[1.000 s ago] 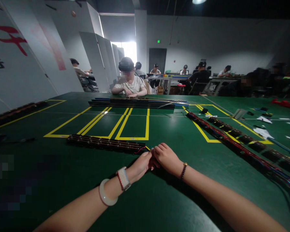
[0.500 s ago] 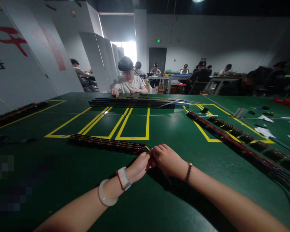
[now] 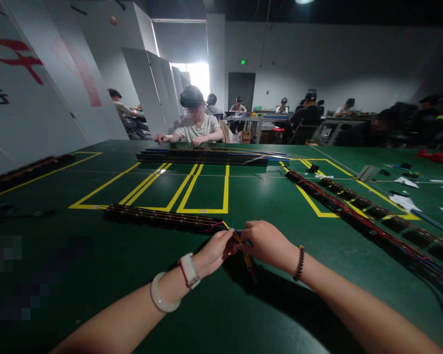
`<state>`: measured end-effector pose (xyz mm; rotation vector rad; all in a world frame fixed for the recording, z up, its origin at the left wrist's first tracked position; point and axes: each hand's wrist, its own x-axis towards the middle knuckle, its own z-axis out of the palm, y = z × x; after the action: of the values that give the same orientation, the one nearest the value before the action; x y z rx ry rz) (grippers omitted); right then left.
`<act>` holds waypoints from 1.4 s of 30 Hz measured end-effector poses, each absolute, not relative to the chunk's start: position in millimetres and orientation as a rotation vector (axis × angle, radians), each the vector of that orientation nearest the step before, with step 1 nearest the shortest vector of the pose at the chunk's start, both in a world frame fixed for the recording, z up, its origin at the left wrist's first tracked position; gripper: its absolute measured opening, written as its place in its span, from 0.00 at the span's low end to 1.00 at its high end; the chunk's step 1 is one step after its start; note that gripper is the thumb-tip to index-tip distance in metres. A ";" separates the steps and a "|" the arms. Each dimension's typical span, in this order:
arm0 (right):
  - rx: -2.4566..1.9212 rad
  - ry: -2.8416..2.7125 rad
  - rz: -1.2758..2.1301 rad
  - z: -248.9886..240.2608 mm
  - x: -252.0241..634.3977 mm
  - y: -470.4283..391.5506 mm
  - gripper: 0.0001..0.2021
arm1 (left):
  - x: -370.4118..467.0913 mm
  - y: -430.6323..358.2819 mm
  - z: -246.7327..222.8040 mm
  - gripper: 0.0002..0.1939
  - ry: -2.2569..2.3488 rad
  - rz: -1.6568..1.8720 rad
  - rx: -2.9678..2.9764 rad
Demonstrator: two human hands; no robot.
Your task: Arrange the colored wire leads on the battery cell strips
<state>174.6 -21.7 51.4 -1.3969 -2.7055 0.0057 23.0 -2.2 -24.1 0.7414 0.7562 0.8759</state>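
Note:
A long black strip point(image 3: 162, 218) with copper-coloured lines lies across the green table point(image 3: 133, 265), its right end near my hands. Coloured wires point(image 3: 247, 260), yellow and red among them, run from that end through my fingers and hang down with small metal tips. My left hand point(image 3: 217, 251), wearing a watch, is closed on the wires. Just right of it, my right hand point(image 3: 266, 246) has its fingers bent and pinched at the same bundle; its fingertips are partly hidden.
Long black strips with red and blue wires point(image 3: 347, 211) lie at the right. Dark channels point(image 3: 203, 157) lie at the far edge, before a seated person point(image 3: 197, 123). Another strip point(image 3: 29, 172) is at the left. Paper scraps point(image 3: 404, 200) lie at the right.
My right hand has moved slightly right, away from my left, and more of the hanging wires shows. The seated person's hand has shifted left.

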 end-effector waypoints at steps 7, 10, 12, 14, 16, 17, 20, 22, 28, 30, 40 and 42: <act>-1.503 -2.758 -0.016 43.6 169.3 -27.4 0.11 | 22.9 -0.5 -28.0 0.09 0.744 0.851 0.791; -1.482 -2.744 0.051 39.6 167.4 -27.8 0.08 | 22.9 0.5 -29.9 0.11 0.718 0.834 0.796; -1.451 -2.713 0.107 37.9 166.9 -27.4 0.07 | 23.3 0.7 -29.3 0.10 0.698 0.833 0.752; -1.430 -2.685 0.186 37.4 167.2 -26.5 0.07 | 23.9 0.5 -27.6 0.09 0.682 0.830 0.701; -1.419 -2.662 0.291 37.7 168.4 -24.9 0.07 | 24.2 0.0 -25.8 0.08 0.680 0.823 0.667; -1.418 -2.648 0.352 37.9 169.3 -23.7 0.07 | 24.3 -0.4 -25.0 0.07 0.688 0.823 0.657; -1.438 -2.595 0.553 37.8 171.9 -18.9 0.09 | 23.8 -1.9 -23.2 0.07 0.727 0.818 0.644; -1.459 -2.557 0.672 36.7 173.6 -15.6 0.10 | 23.5 -2.5 -22.3 0.07 0.745 0.805 0.645; -1.454 -2.444 0.786 35.7 179.9 -8.9 0.15 | 23.6 -1.0 -22.0 0.09 0.712 0.789 0.619; -1.468 -2.444 0.914 37.0 183.5 -5.0 0.15 | 23.6 -0.7 -22.1 0.08 0.699 0.792 0.609; -1.381 -2.161 1.328 37.2 200.0 14.6 0.14 | 25.4 -3.8 -17.8 0.05 0.711 0.858 0.646; -1.448 -2.180 1.239 34.6 203.6 19.1 0.15 | 25.1 -3.7 -18.9 0.04 0.738 0.858 0.662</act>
<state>203.6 19.1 34.6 -1.4482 -2.1801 1.2385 25.1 -3.7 -18.9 0.6622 0.7377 0.8584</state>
